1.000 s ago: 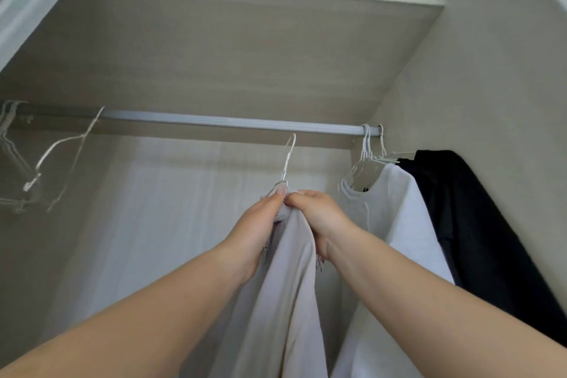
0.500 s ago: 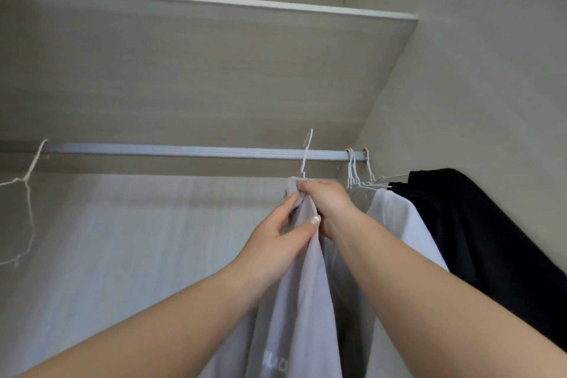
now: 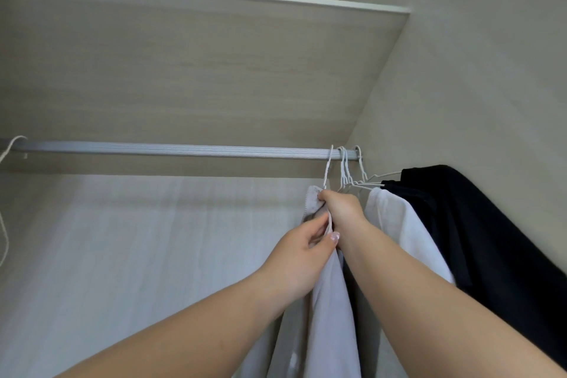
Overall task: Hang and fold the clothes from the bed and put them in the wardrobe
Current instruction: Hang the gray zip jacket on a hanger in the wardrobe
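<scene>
A pale grey garment (image 3: 329,310) hangs from a white wire hanger (image 3: 328,167) whose hook sits over the wardrobe rail (image 3: 171,151) near its right end. My right hand (image 3: 342,207) grips the top of the garment and the hanger just under the hook. My left hand (image 3: 302,258) holds the garment's fabric a little lower, thumb on the cloth. Right beside it hang a white garment (image 3: 402,233) and a black garment (image 3: 478,236) on more white hangers (image 3: 348,169).
A wooden shelf (image 3: 199,49) lies above the rail. The wardrobe's right wall (image 3: 478,77) is close behind the black garment. An empty white hanger (image 3: 6,156) shows at the far left of the rail. The back panel (image 3: 138,239) is bare.
The hanger with the grey garment went up and to the right, and its hook now sits on the rail next to the other hangers. Both hands kept hold of the garment.
</scene>
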Motion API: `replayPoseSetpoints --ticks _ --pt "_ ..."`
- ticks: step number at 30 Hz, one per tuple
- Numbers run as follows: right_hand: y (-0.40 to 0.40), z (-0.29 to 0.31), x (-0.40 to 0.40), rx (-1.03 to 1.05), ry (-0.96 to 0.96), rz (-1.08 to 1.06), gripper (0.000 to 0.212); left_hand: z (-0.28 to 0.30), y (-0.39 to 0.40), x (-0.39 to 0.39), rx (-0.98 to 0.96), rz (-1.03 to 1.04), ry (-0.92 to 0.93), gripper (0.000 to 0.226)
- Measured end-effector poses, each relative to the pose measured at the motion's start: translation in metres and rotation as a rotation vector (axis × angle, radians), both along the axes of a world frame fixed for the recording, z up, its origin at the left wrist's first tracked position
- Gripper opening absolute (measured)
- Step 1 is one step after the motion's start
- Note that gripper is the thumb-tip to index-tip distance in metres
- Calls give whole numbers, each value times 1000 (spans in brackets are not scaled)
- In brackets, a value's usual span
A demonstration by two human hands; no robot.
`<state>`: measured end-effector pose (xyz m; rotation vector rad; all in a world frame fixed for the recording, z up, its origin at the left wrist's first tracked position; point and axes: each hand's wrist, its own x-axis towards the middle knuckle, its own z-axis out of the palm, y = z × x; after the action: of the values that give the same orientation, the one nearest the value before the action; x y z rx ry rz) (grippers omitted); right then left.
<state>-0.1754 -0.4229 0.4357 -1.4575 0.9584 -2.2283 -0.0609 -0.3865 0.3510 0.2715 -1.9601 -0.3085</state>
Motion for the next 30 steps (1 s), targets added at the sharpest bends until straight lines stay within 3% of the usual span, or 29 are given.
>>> replayPoseSetpoints --ticks 4,6,9,11,14,20,26,30 --pt "8 0 -11 47 46 -87 16 0 7 -13 43 44 -39 26" --pt "12 2 -15 71 86 -117 25 1 10 -15 69 44 -41 25" --pt "18 2 -17 41 165 -197 18 -2 16 -6 132 34 -18 34" --pt "25 0 -16 -33 183 -235 27 -8 22 5 173 82 28 40" --pt "44 -6 -9 -118 257 -349 41 -19 34 26 229 129 92 32" --pt "98 -37 18 -305 740 -752 39 -47 66 76 314 179 179 22" --pt "128 -117 63 -250 964 -435 34 -97 99 135 451 271 308 13" --pt "133 -183 98 -105 966 -169 31 -137 125 170 520 377 325 12"
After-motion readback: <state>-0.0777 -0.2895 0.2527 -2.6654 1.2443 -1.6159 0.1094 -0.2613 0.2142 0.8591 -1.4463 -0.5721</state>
